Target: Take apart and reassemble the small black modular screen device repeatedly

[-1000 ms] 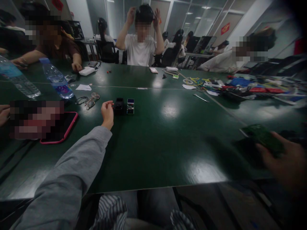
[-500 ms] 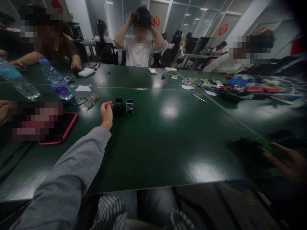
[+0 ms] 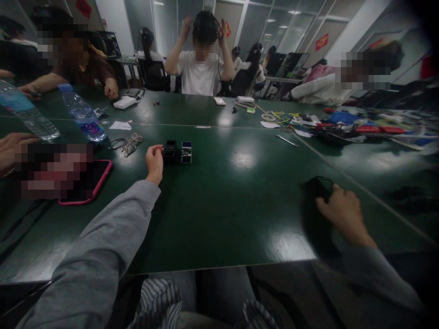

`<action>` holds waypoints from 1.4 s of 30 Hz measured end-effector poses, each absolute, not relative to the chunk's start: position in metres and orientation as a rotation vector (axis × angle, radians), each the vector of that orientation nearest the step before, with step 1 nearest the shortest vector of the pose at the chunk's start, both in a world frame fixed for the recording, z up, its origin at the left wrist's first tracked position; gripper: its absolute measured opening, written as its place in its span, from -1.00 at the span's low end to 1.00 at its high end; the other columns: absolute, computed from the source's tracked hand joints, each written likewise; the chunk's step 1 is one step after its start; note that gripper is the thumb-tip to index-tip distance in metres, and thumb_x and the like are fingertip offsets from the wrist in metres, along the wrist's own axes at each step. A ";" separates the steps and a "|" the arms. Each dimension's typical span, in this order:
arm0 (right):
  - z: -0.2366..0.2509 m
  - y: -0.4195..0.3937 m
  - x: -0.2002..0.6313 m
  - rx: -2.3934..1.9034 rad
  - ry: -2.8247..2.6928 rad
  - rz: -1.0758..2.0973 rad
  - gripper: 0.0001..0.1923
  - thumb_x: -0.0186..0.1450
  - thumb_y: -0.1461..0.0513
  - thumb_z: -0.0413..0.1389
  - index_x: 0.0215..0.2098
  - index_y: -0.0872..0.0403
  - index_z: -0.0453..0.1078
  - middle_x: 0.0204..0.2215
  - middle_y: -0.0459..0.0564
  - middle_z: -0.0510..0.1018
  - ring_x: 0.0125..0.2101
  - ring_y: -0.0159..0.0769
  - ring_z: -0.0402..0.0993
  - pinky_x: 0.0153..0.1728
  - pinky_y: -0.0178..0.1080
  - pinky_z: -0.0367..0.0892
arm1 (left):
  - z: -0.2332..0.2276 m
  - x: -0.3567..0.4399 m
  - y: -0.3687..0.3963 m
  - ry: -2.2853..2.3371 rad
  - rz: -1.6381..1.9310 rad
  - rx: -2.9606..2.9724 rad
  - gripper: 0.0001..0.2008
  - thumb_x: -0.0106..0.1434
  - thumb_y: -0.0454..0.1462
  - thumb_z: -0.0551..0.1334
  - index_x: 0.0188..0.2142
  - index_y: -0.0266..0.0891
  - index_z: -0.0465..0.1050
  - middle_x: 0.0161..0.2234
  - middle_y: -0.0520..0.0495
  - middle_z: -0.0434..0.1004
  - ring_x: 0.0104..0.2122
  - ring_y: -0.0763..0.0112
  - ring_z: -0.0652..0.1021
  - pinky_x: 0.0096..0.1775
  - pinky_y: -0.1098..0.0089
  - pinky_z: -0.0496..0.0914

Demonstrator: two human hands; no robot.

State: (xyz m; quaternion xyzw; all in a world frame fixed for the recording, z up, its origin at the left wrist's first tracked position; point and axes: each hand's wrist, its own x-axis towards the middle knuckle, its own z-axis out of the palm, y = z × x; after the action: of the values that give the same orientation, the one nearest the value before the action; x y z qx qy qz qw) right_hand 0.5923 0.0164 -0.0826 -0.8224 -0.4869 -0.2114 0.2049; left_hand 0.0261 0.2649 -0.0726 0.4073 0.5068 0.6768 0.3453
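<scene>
My left hand (image 3: 154, 162) rests on the green table (image 3: 240, 214), its fingers curled and pinched at the left edge of a small black block (image 3: 170, 152). A small blue and silver block (image 3: 186, 152) stands right beside the black one. My right hand (image 3: 339, 212) lies on the table at the right, its fingers closed over a dark green object (image 3: 320, 186) that is blurred and partly hidden by the hand.
Glasses (image 3: 126, 144), a pink-edged phone (image 3: 87, 180) and two water bottles (image 3: 82, 114) lie left. Another person's hand (image 3: 12, 146) is at the far left. Cables and tools (image 3: 343, 123) clutter the far right. Several people sit around the table's far side.
My right hand has come in from the right edge with the dark green object and set down on the table. My left hand has stayed at the black block.
</scene>
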 end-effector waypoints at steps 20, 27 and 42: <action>-0.065 0.216 0.293 -1.579 -1.866 -0.182 -0.49 0.39 0.20 0.00 0.25 0.26 0.24 0.19 0.36 0.27 0.21 0.10 0.25 0.19 0.12 0.32 | -0.072 0.031 0.260 1.451 1.502 1.394 -0.81 0.23 -0.31 0.28 -0.14 -0.20 0.48 -0.07 -0.09 0.48 -0.13 0.31 0.51 0.02 0.21 0.44; -0.065 0.213 0.292 -1.555 -1.894 -0.093 -0.55 0.44 0.14 -0.02 0.23 0.16 0.31 0.16 0.29 0.31 0.12 0.05 0.37 0.07 0.08 0.44 | -0.071 0.032 0.260 1.435 1.442 1.407 -0.79 0.26 -0.29 0.27 -0.10 -0.19 0.48 -0.05 -0.11 0.47 -0.14 0.31 0.52 -0.04 0.20 0.48; -0.061 0.209 0.290 -1.678 -1.887 -0.227 -0.57 0.46 0.10 0.02 0.23 0.07 0.35 -0.02 0.22 0.39 -0.01 0.03 0.38 -0.03 0.06 0.40 | -0.075 0.033 0.263 1.320 1.294 1.694 -0.71 0.25 -0.16 0.32 -0.06 -0.17 0.52 0.00 -0.13 0.49 -0.23 0.35 0.55 -0.10 0.22 0.49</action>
State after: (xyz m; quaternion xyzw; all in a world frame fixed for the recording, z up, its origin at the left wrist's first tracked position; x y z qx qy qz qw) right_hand 0.2898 0.2089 -0.0606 -0.6316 -0.7103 -0.0854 0.2987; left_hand 0.0329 0.2626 -0.0754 0.6421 0.5002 0.4902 0.3119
